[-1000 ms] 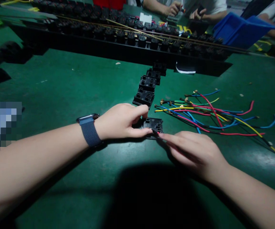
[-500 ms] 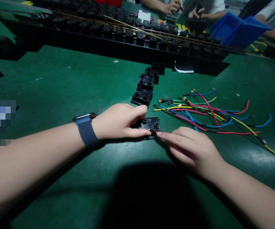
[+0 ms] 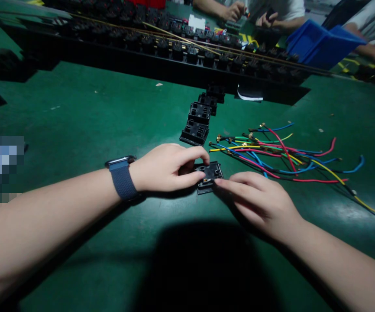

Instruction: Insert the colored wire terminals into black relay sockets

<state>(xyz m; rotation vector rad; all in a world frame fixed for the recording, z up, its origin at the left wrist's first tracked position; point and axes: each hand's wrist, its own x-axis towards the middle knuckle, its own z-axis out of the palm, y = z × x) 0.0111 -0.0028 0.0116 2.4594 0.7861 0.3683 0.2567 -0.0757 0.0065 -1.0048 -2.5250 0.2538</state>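
Observation:
A small black plastic housing lies on the green table between my two hands, its moulded slots facing up. My left hand, with a dark blue watch band on its wrist, grips the housing's left side between thumb and curled forefinger. A brass-coloured bit of metal shows in a slot by the thumb tip. At the housing's lower right corner, the fingers of my right hand are pinched together. Whatever they hold is dark and mostly hidden. Similar black housings stand in a row just beyond.
Loose red, blue, yellow and green wires with metal terminals spread out on the right. A long black rail carrying rows of black parts crosses the back. Behind it are a blue bin and other people's hands.
My left thumb has drawn back a little and its forefinger has bent onto the housing, uncovering more of it and the brass-coloured metal. My right hand has hardly moved.

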